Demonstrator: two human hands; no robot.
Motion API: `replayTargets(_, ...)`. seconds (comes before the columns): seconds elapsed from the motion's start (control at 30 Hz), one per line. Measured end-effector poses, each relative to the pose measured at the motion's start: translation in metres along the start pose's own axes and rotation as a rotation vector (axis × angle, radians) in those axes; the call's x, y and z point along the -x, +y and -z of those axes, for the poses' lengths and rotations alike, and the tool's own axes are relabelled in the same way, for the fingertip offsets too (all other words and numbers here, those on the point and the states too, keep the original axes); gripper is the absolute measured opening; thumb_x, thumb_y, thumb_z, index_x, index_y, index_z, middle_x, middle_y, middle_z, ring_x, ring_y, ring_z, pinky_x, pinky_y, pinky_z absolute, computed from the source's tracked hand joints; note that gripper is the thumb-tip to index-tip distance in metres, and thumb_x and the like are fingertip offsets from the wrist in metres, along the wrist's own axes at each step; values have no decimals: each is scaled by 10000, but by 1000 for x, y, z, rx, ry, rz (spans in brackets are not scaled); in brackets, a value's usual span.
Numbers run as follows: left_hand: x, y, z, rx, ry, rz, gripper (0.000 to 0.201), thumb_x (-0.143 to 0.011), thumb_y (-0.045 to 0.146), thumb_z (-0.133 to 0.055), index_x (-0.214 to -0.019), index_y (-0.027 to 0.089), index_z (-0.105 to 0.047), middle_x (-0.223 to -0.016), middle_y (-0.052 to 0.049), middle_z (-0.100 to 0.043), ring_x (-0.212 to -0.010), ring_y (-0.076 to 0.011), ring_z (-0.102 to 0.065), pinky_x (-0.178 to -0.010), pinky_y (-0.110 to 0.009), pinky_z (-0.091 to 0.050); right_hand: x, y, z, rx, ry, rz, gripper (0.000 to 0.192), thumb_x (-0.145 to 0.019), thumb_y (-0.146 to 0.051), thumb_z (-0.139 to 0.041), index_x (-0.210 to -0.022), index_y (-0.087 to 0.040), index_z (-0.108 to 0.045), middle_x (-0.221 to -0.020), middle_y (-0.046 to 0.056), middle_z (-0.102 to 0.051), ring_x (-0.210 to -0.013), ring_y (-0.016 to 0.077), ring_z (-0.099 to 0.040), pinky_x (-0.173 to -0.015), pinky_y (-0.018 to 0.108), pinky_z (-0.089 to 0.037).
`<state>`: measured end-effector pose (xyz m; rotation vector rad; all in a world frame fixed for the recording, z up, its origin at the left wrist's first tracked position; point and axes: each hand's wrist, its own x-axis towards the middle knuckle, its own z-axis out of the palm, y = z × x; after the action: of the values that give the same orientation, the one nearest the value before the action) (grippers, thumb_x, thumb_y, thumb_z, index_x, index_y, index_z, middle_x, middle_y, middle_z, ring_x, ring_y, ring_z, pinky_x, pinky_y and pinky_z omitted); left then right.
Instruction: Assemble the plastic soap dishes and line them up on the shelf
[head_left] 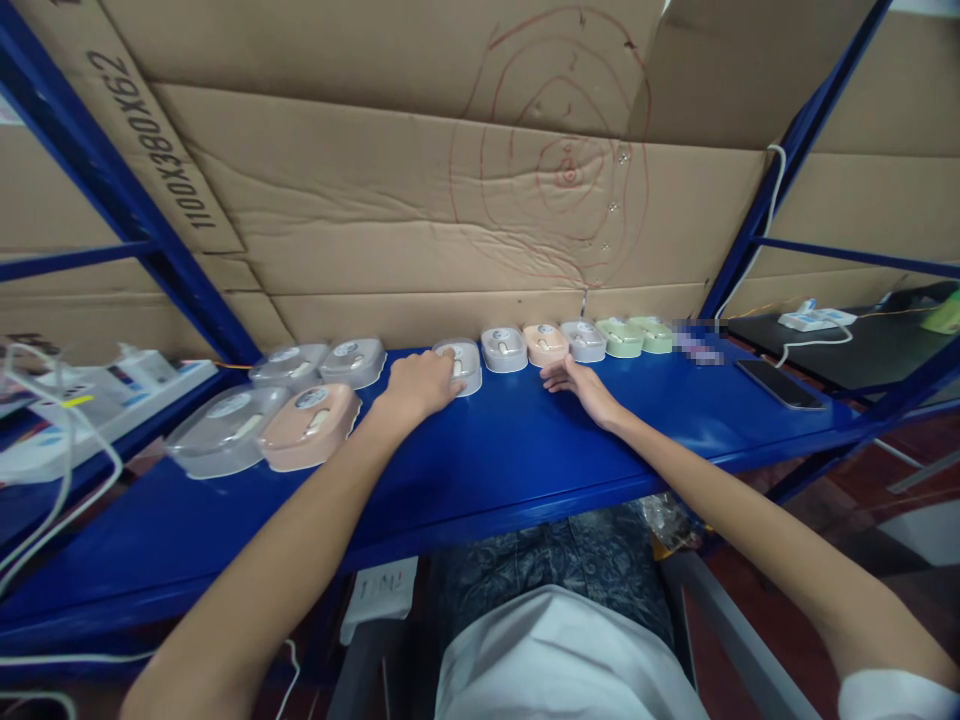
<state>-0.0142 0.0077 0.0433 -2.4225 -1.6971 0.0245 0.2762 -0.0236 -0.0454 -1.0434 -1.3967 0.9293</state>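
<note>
Two hands | left hand (420, 385) grips white case (463, 362) | right hand (581, 385) open by pink case (545, 343)

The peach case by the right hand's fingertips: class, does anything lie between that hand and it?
Nothing visible does. The right hand rests on the blue shelf with its fingertips just short of the peach case; only bare shelf shows between them.

One head-worn view, looking forward and down.
You look from your head across the flat blue metal shelf (525, 450), close enough that both forearms reach onto it; beyond the shelf, brown cardboard sheets (420, 180) fill the upper frame. No second view.
</note>
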Motion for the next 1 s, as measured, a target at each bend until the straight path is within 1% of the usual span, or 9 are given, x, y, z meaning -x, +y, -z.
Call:
replayTargets(0.1, -5, 3, -12, 7, 12, -6, 656, -1058, 408, -566, -1621, 114, -401, -1437, -303, -649, -1304, -459, -676, -1017, -516, -545, 0, 0, 0, 21, -1, -2, 782, -907, -930, -506, -970, -204, -790, -1034, 118, -796, -953, 247, -731, -956, 433, -580)
replayTargets(0.17, -8, 4, -18, 5, 27, 0, 686, -1073, 393, -540, -1661, 112, -326, -1466, -309, -615, -1318, -453, -663, -1020, -506, -545, 0, -1, -1, 30, -2, -6, 784, -917, -926, -493, -974, -203, -789, -1039, 119, -797, -958, 246, -731, -961, 431, -580)
replayTargets(0.33, -17, 3, -30, -4, 78, 8, 687, -1092, 389, -475, -1688, 123, -261, -1488, -314, -574, -1323, -450, -646, -1012, -498, -552, 1, -2, -1, 36, -8, -4, 781, -912, -927, -502, -969, -204, -791, -1049, 119, -798, -967, 248, -728, -968, 430, -577)
replayTargets(0.5, -22, 1, -38, 5, 121, -5, 681, -1104, 392, -447, -1684, 88, -258, -1490, -321, -555, -1316, -451, -643, -1012, -502, -552, 1, -2, -1, 41, -3, 0, 779, -908, -927, -511, -963, -202, -793, -1046, 124, -795, -961, 254, -727, -965, 441, -574)
replayTargets(0.67, -24, 0, -39, 7, 135, -6, 675, -1103, 394, -449, -1676, 91, -263, -1486, -310, -571, -1308, -434, -653, -1018, -481, -548, 1, -1, -2, 40, -8, 4, 787, -893, -940, -512, -961, -207, -791, -1036, 115, -798, -957, 248, -728, -964, 433, -574)
replayTargets(0.8, -24, -1, -38, 11, 130, -11, 691, -1094, 408, -458, -1666, 69, -268, -1488, -319, -573, -1314, -442, -650, -1022, -492, -545, 1, -2, -1, 39, -10, -1, 787, -887, -944, -518, -959, -208, -790, -1025, 112, -798, -949, 245, -729, -960, 430, -573)
replayTargets(0.9, -23, -1, -35, 17, 112, 10, 745, -1091, 448, -467, -1684, 65, -228, -1494, -313, -581, -1324, -445, -646, -1042, -493, -537, 1, -2, -1, 32, -12, 1, 797, -869, -955, -526, -955, -208, -791, -1022, 113, -795, -951, 248, -730, -958, 430, -572)
replayTargets(1.0, -18, 0, -27, 31, 86, 49, 827, -1079, 498, -500, -1693, 41, -189, -1503, -323, -582, -1345, -459, -632, -1058, -503, -529, 1, -2, -2, 37, -12, 4, 796, -872, -956, -520, -956, -213, -792, -1027, 112, -797, -961, 252, -730, -959, 432, -573)
